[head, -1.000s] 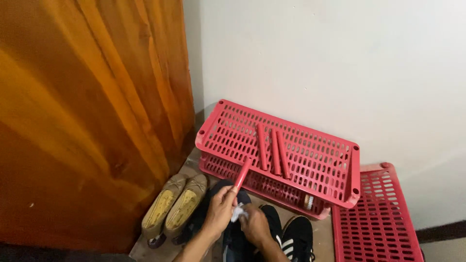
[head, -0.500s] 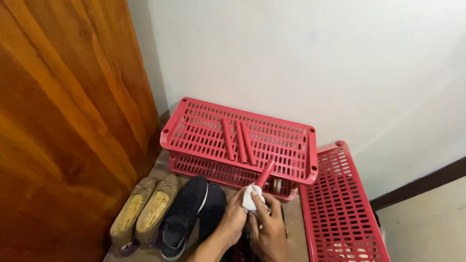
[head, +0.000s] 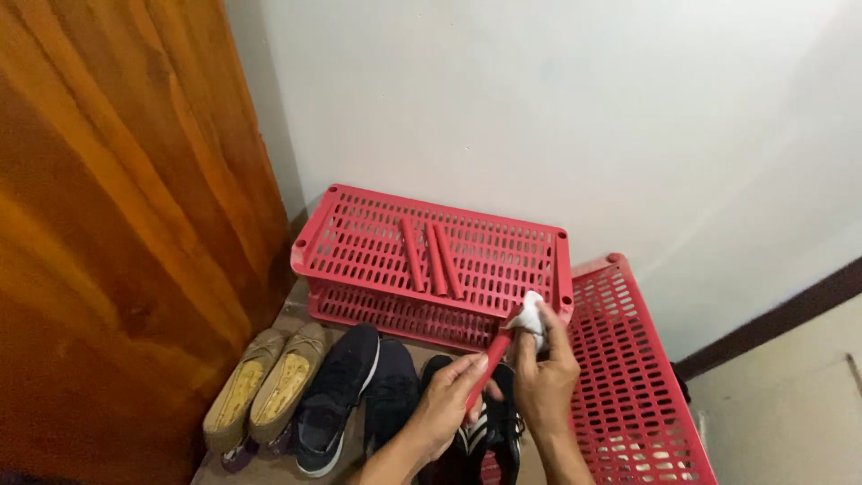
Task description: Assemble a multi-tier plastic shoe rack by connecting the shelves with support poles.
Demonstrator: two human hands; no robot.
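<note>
- Red plastic tube [head: 486, 371]: a short rod, tilted, its lower end in the left hand [head: 446, 405] and its upper end under a white cloth [head: 532, 313], just in front of the stacked red shelves [head: 359, 242].
- Left hand: its grip is closed around the tube's lower part; the tube's bottom tip sticks out below the fingers.
- Right hand [head: 544, 378]: its grip pinches the white cloth against the tube's top end, which the cloth hides.
- Three more red tubes [head: 431, 256] lie side by side on the top shelf.
- A further red shelf panel [head: 628, 377] leans to the right, its lower edge cut off by the frame.
- Dark sneakers [head: 346, 395] and tan flat shoes [head: 265, 391] lie on the floor; the striped pair [head: 489, 440] is partly hidden behind both hands.
- A wooden door [head: 117, 224] fills the left side.
</note>
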